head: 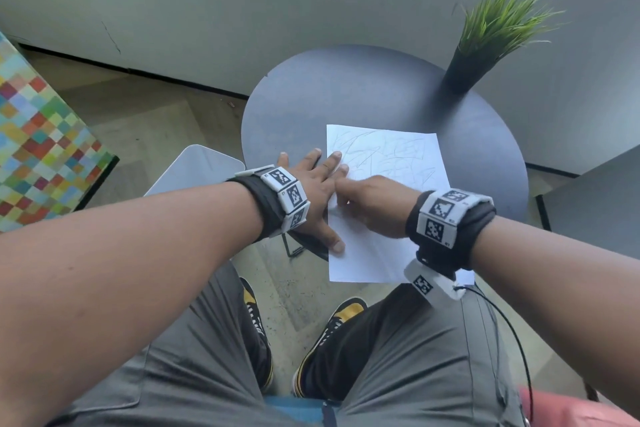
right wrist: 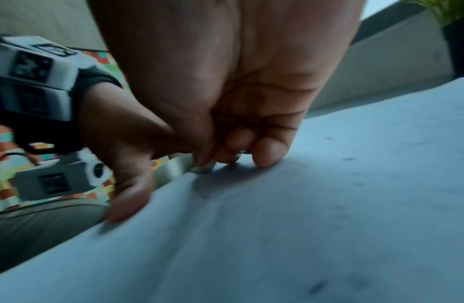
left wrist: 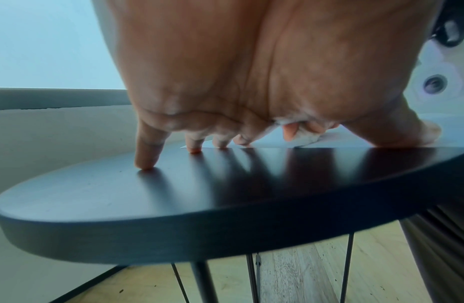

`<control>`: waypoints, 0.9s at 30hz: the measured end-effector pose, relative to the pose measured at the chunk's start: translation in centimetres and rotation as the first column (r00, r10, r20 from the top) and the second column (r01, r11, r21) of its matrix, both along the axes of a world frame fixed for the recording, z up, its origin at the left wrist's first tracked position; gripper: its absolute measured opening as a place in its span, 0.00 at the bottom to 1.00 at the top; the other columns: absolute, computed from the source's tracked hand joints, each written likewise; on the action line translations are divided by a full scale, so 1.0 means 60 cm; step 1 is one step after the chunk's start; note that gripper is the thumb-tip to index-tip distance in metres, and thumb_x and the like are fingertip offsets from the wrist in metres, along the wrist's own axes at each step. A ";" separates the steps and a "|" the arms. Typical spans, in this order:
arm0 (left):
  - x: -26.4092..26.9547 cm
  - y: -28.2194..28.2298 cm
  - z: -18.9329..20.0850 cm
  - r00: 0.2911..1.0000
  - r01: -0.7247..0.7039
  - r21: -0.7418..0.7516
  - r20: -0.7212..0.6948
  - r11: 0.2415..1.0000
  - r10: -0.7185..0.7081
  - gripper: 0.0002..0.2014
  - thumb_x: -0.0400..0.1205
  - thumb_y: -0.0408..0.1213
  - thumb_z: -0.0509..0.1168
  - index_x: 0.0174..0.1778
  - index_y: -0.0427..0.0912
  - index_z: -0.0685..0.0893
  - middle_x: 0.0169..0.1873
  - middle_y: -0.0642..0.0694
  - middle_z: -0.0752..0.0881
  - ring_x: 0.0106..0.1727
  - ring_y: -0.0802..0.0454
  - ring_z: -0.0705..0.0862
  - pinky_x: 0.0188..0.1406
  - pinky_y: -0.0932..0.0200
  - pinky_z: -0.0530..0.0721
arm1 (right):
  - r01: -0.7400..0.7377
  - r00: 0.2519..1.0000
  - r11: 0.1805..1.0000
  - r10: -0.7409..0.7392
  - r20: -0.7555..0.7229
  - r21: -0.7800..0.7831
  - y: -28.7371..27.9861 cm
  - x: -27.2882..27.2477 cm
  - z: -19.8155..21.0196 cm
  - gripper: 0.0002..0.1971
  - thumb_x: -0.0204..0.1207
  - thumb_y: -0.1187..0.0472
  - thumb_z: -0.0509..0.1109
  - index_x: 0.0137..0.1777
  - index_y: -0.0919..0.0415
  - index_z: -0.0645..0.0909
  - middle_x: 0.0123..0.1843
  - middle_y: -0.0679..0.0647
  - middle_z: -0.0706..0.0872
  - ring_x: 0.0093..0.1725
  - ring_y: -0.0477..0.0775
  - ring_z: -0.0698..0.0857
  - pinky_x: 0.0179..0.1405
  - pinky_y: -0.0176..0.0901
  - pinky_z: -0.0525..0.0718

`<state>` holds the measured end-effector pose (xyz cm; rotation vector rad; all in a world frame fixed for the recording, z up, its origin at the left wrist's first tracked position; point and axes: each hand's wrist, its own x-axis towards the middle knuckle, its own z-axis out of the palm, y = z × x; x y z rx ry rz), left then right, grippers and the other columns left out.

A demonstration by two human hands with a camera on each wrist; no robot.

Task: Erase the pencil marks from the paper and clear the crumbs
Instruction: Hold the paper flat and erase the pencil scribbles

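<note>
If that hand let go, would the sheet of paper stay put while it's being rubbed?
Probably not. The paper looks thin and light on a smooth, glossy table, so it would likely slide or wrinkle. Its near end overhangs the table edge and may droop. The left hand presses its side edge, presumably for that reason.

The paper (head: 388,184) lies on the round table (head: 346,97), its near edge overhanging the table's near rim. A potted plant (head: 485,48) stands on the table behind the paper, to the right. A bin (head: 197,166) sits left of the table.
</note>
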<state>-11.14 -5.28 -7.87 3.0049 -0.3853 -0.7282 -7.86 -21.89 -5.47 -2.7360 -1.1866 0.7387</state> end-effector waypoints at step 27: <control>-0.003 -0.025 0.030 0.996 -0.004 0.110 -0.083 0.994 0.013 0.67 0.57 0.81 0.68 0.84 0.65 0.33 0.85 0.47 0.30 0.86 0.37 0.35 0.71 0.18 0.57 | 0.026 0.999 0.999 -0.025 -0.038 0.020 -0.029 -0.032 -0.003 0.05 0.85 0.55 0.57 0.57 0.53 0.68 0.51 0.59 0.85 0.46 0.62 0.81 0.46 0.55 0.82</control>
